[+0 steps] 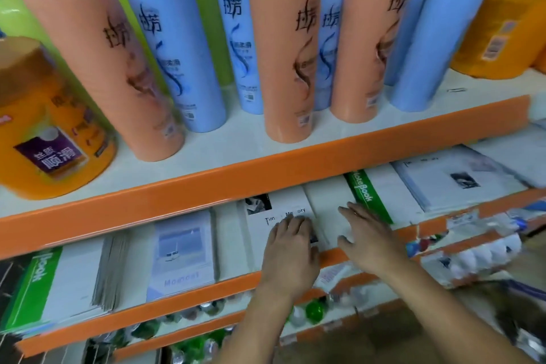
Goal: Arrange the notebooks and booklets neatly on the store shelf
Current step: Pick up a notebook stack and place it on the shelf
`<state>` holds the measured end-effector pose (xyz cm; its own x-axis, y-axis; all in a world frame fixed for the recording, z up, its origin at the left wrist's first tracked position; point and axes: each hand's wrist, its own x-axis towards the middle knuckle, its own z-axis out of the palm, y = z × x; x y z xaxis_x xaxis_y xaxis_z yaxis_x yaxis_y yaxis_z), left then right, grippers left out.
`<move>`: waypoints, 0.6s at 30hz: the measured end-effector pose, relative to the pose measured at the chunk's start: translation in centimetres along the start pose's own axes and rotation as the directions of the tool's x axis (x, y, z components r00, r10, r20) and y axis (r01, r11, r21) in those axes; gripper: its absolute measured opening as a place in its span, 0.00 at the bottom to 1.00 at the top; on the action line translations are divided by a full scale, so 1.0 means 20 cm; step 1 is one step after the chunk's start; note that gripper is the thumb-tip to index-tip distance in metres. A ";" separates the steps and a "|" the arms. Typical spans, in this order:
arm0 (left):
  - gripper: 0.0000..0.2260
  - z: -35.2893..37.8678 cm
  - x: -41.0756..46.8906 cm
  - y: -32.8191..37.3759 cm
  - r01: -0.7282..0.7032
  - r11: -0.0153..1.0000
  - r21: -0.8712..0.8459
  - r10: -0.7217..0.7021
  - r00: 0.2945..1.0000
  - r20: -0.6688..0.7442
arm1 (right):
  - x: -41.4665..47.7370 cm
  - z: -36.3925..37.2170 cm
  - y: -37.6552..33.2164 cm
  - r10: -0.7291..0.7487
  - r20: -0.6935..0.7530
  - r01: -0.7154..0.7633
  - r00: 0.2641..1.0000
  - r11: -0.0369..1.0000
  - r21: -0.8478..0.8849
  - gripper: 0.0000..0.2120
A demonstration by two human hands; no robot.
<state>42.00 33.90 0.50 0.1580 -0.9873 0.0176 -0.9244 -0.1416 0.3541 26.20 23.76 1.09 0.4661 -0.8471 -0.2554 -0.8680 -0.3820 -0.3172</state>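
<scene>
No pinch on either side, both palms down, nothing held.
- Left hand [288, 251]: lying on white "Time Memory" booklet [257, 233], fingers slightly bent over the printed title, wrist crossing the orange lip of the middle shelf [177, 298].
- Right hand [369, 236]: fingers straight and spread, flat on plain white booklet [328, 204], just right of the left hand, not touching it. Little-finger side at the edge of green-banded notebook [369, 195]; contact there unclear.

Middle shelf, left to right:
- green-banded notebook stack [32, 284], lying flat, skewed relative to the lip
- grey-edged paper stack [109, 269] just beside it
- blue booklet with boat picture [183, 248], flat, slightly tilted
- "Time Memory" booklet and plain white booklet side by side under the hands
- green-banded notebook angled, band toward the hands
- white booklet stack with small dark photo [437, 183] far right, rotated off-square, partly blurred

Upper shelf [266, 174]: upright peach bottles [283, 47], blue bottles [174, 47], green bottles [206, 23] behind, orange tub [44, 133] at left.

Below: round green and white items [313, 309], too blurred to identify.
</scene>
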 end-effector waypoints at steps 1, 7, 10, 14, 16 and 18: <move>0.22 0.03 0.03 0.03 -0.002 1.000 -0.012 0.002 1.000 0.014 | 0.00 -0.01 0.04 0.019 0.001 -0.019 1.000 1.000 -0.014 0.33; 0.26 0.21 0.21 0.28 0.045 0.997 -0.055 -0.037 0.990 0.133 | 0.11 -0.12 0.39 0.002 0.032 0.001 0.999 0.996 -0.085 0.33; 0.25 0.33 0.35 0.44 0.162 0.983 -0.086 -0.147 0.975 0.165 | 0.22 -0.21 0.60 -0.062 0.074 0.068 0.995 0.993 -0.091 0.34; 0.20 0.50 0.54 0.69 0.390 0.905 -0.172 -0.352 0.911 0.215 | 0.33 -0.35 0.90 -0.126 0.121 0.138 0.985 0.986 -0.092 0.34; 0.20 0.58 0.61 0.78 0.482 0.857 -0.183 -0.440 0.869 0.226 | 0.36 -0.41 1.03 -0.146 0.145 0.159 0.979 0.984 -0.086 0.34; 0.21 0.64 0.66 0.83 0.554 0.819 -0.152 -0.523 0.829 0.200 | 0.38 -0.44 1.14 -0.172 0.164 0.185 0.971 0.980 -0.073 0.33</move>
<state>24.30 17.53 -5.28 0.5449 -0.7584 -0.3576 -0.6166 -0.6515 0.4421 8.53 5.32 -0.09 0.6298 -0.6969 -0.3430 -0.7766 -0.5582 -0.2919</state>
